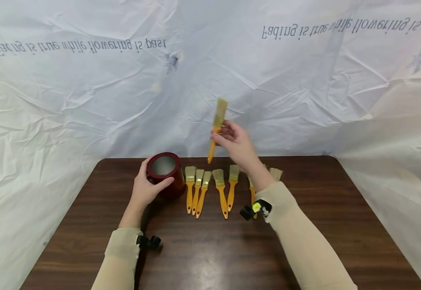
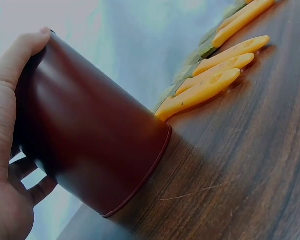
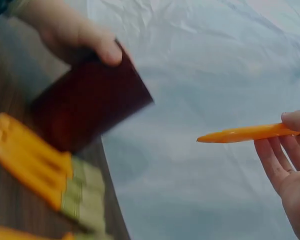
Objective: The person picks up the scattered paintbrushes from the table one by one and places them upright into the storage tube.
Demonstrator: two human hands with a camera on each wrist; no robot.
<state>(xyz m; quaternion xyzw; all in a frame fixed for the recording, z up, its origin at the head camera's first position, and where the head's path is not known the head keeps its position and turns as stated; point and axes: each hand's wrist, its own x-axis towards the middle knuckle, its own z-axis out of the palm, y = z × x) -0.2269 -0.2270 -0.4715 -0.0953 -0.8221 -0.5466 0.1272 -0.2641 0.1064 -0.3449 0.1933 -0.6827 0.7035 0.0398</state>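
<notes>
My left hand (image 1: 146, 188) grips a dark red cylindrical container (image 1: 174, 186) around its upper wall, thumb on the near side. In the left wrist view the container's (image 2: 97, 125) base meets the wooden table. Raised above the table's back edge, my right hand (image 1: 235, 141) pinches a paintbrush (image 1: 218, 119) by its yellow handle. Its bristles point up and the handle end points down. From the right wrist camera, that handle (image 3: 235, 135) extends toward the container, between thumb and fingers. Three paintbrushes (image 1: 197, 187) lie side by side just right of the container.
Two more paintbrushes (image 1: 220, 193) lie near the middle of the brown table (image 1: 196, 245). Others, including one with visible bristles (image 1: 276, 173), are partly hidden by my right forearm. A wrinkled white sheet with printed lettering (image 1: 94, 46) hangs behind the table.
</notes>
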